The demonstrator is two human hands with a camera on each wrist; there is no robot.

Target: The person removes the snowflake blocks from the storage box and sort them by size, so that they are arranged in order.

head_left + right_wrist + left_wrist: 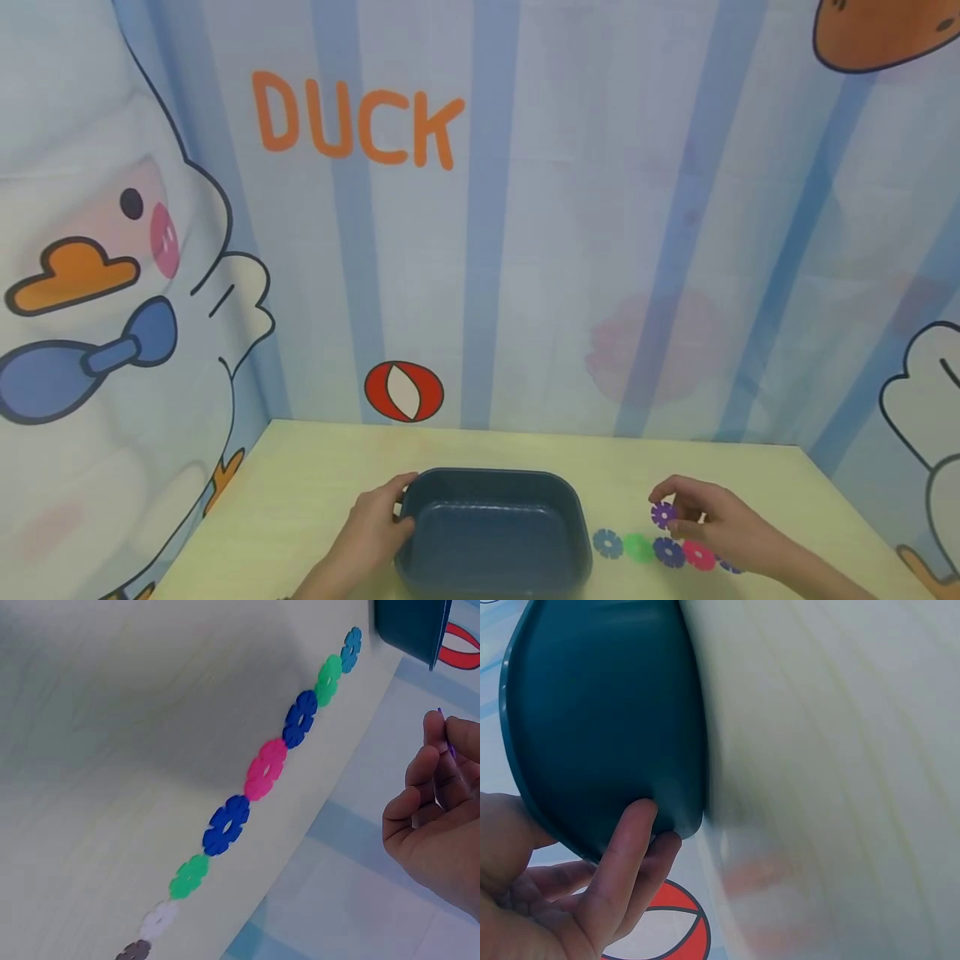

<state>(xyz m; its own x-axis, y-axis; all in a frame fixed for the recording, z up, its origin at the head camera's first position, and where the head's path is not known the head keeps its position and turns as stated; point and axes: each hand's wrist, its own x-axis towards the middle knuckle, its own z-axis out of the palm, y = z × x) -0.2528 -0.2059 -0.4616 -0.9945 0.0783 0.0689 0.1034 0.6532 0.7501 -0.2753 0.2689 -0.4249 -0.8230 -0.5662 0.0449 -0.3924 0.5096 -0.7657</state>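
A dark blue plastic bin [491, 546] stands on the table, its inside showing bare in the head view. My left hand [372, 523] holds the bin's left side, thumb over the rim and fingers against the outer wall [607, 712]. Between thumb and fingertips, my right hand [712, 518] pinches a purple snowflake disc [663, 515] above the table. Below it runs a row of flat notched discs, among them a light blue disc [608, 543], a green disc [639, 547], a dark blue disc [668, 552] and a pink disc [699, 555].
In the right wrist view the row goes on with another green disc [189, 876], a whitish disc [157, 921] and a dark grey disc [133, 951]. A striped cloth [555, 208] with duck drawings hangs behind the pale yellow table [322, 454].
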